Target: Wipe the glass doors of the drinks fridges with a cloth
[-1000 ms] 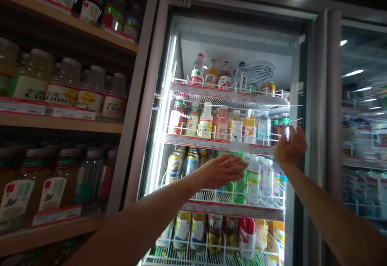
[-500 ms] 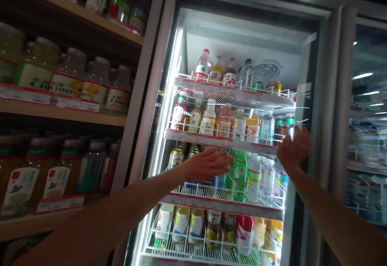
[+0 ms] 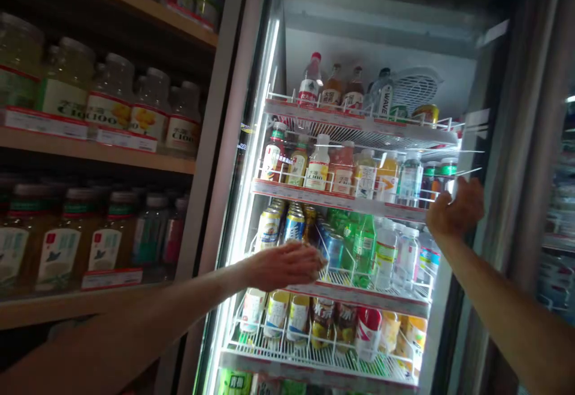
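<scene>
My left hand (image 3: 285, 265) reaches in from the left before the third shelf of a lit drinks cooler (image 3: 332, 287). Its fingers are pressed together and curled at the tips; what they hold, if anything, I cannot make out. Near it stand beer cans (image 3: 268, 227), a blue can (image 3: 333, 250) and a green bottle (image 3: 363, 245). My right hand (image 3: 456, 209) is raised by the cooler's right side, at the end of the second shelf. Its fingers are curled closed, and their inside is hidden. Close to it are bottles with green caps (image 3: 448, 167).
Wooden shelves (image 3: 135, 154) with rows of bottled drinks stand at the left. Above, the top wire shelf (image 3: 359, 121) bears several bottles and cans. More bottles (image 3: 322, 320) fill the lower rack. Along the right runs a metal frame (image 3: 523, 203), with another cooler beyond.
The view has shifted closer to the cooler. My left hand has moved left and down, uncovering the beer cans and the blue can. My right hand stays raised and curled by the right side.
</scene>
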Tool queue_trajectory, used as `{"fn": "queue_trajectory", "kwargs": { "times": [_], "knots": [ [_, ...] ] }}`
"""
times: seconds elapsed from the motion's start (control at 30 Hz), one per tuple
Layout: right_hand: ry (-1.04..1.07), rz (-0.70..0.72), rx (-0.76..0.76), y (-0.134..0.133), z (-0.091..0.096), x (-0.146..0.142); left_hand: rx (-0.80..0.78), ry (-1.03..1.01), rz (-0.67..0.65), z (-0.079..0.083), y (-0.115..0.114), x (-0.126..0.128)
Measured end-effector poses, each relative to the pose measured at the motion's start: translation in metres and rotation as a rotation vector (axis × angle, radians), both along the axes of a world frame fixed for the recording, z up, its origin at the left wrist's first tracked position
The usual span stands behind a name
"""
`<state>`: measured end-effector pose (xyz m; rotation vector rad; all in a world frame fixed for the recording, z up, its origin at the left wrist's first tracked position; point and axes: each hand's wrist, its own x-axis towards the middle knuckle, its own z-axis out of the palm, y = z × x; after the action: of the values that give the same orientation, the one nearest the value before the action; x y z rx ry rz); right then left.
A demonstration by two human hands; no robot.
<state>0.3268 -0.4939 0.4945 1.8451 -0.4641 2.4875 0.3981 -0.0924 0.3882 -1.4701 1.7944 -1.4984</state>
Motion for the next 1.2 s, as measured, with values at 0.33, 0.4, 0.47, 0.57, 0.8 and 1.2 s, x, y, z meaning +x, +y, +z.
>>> {"fn": "queue_trajectory", "kwargs": {
  "times": [0.33,0.4,0.47,0.57,0.8,1.2],
  "knots": [
    [0.015,0.025,0.041,-0.002,-0.001,0.003,-0.556,0.150,0.156,0.074,0.017,0.015],
    [-0.004,0.031,0.052,0.001,-0.001,0.002,-0.451,0.122,0.134,0.047,0.012,0.011],
    [-0.002,0.036,0.060,0.004,-0.001,0.000,-0.217,0.054,0.090,0.015,0.008,0.006],
    [0.020,0.049,0.047,0.006,-0.001,-0.001,0.023,-0.007,0.056,0.008,0.009,0.004],
    [0.026,0.031,0.068,0.001,0.000,0.001,-0.670,0.168,0.202,0.096,0.027,0.018],
    [0.068,0.025,0.040,0.005,0.000,-0.002,-0.511,0.101,0.180,0.070,0.035,0.020]
  ]
}}
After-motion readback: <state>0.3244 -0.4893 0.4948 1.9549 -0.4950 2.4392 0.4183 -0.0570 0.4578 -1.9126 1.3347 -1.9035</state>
